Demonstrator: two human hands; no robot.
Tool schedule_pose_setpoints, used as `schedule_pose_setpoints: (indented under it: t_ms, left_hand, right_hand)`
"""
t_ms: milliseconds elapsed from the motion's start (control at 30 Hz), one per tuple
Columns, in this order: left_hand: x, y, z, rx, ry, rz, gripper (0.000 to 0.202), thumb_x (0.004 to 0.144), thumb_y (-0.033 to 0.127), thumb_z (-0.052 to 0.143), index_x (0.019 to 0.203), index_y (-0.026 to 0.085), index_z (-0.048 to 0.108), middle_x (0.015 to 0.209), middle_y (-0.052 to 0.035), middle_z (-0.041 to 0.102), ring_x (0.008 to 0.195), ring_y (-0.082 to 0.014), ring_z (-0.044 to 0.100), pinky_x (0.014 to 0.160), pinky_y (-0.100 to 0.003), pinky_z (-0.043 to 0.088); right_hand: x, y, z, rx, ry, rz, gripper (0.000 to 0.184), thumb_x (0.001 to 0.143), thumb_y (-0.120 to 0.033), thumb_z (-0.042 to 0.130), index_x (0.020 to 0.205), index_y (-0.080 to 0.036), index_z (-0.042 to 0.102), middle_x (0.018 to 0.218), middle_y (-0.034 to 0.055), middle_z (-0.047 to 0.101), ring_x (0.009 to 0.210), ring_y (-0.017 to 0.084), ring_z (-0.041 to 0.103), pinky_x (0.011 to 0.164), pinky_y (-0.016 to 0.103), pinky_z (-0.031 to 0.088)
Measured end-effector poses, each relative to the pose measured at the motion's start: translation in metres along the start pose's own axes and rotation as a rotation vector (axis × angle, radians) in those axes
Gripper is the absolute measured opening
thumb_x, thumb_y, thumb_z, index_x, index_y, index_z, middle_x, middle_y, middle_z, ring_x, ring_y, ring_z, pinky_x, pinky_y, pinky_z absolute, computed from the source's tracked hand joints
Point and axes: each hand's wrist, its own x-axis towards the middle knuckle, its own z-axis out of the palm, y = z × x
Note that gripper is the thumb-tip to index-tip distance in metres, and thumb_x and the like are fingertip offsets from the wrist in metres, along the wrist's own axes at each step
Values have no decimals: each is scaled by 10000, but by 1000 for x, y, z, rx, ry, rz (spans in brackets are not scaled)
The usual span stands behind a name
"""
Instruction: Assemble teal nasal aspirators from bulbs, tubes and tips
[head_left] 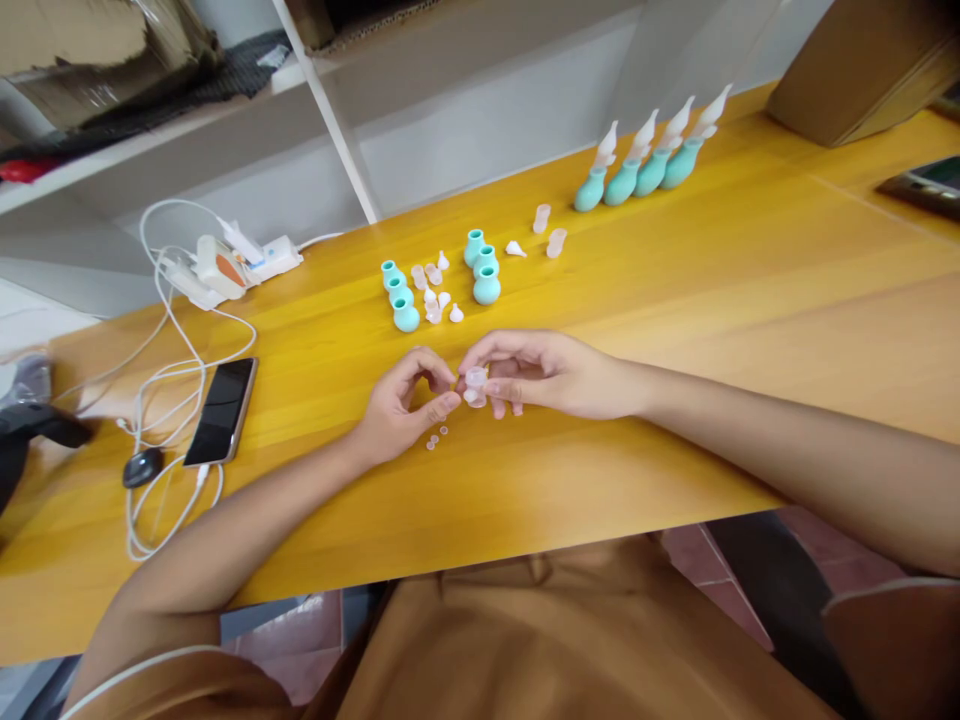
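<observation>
My right hand [541, 374] pinches a small clear plastic cup piece [475, 386] just above the yellow table [675, 330]. My left hand [405, 402] meets it from the left, thumb and forefinger closed in a pinch at the piece's edge; what they hold, if anything, is too small to name. Several tiny clear discs [437, 437] lie on the table under my left fingers. Behind the hands stand teal bulbs [485, 284], more teal bulbs [398, 294] and loose clear tips and cups [435, 296].
Several assembled teal bulbs with white tips [646, 165] stand in a row at the back right. A phone [223, 410], white cables [169, 400] and a power strip [229, 265] lie at the left. A cardboard box [862, 70] sits at the far right.
</observation>
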Motion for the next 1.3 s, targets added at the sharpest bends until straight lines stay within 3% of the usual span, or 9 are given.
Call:
schedule_pose_setpoints:
  t_ms: [167,367,467,600,667,800,933,1100,1300]
  left_hand:
    - [-2,-1,0,174,41,-15,429,865,373,944,1151,233,656,1057,-37,679,923,-163,616,846,-311,521]
    - [-1,7,2,277,0,-5,240,943,297,859,1050,219,659,1030,-38,703,916,-158,655,853,-327,532]
    - [-1,7,4,285,30,-28,200,952,257,821,1064,220,660,1015,-35,695,890,-153,646,827,-322,539]
    - [-1,4,6,284,71,-66,179,956,212,767,1089,221,647,1006,-28,683,872,-145,629,820,-313,537]
    - [-1,3,5,276,79,-81,178,965,215,747,1112,221,647,1022,-30,683,870,-143,628,825,-314,534]
    - [-1,5,4,274,73,-91,158,987,211,707,1136,221,656,1035,-36,669,893,-153,625,837,-322,525]
    - [0,7,4,273,61,-80,150,982,186,694,1121,227,656,1022,-31,659,879,-152,610,823,-324,514]
    - [0,6,5,287,53,-64,164,960,165,702,1104,228,656,1010,-27,651,883,-154,613,810,-320,516]
    - [1,5,3,290,58,-51,161,958,175,706,1103,223,657,1023,-32,664,886,-155,613,816,-324,515]
  right_hand:
    - [3,1,3,-77,77,-80,289,994,-382,789,1169,-176,686,1127,78,722,953,151,681,692,245,589]
    - [5,12,9,-208,115,-128,259,979,-361,785,1159,-187,718,1146,74,738,1037,177,708,837,306,584]
    - [5,6,0,-272,169,-145,307,969,-395,800,1185,-195,714,1122,69,746,963,174,705,766,294,553]
    - [5,-3,-23,-566,339,-229,280,1059,-420,698,905,-187,719,881,34,697,766,146,611,724,301,470]
    - [5,-1,-31,-717,363,-286,264,1093,-351,628,904,-193,722,871,40,690,779,161,610,755,311,469]
    - [7,12,-35,-919,220,-349,200,1048,-210,566,1160,-205,731,1117,91,724,985,221,678,894,351,527]
    - [8,25,-28,-1097,85,-337,218,1012,-242,651,1211,-187,722,1203,120,732,1107,282,673,996,420,534]
    - [11,29,-20,-1258,106,-410,202,1033,-227,636,1189,-154,741,1181,143,743,1105,309,645,992,462,527]
    - [15,35,-16,-1152,81,-390,209,1040,-324,707,1180,-170,728,1180,148,742,1149,318,639,1012,466,517]
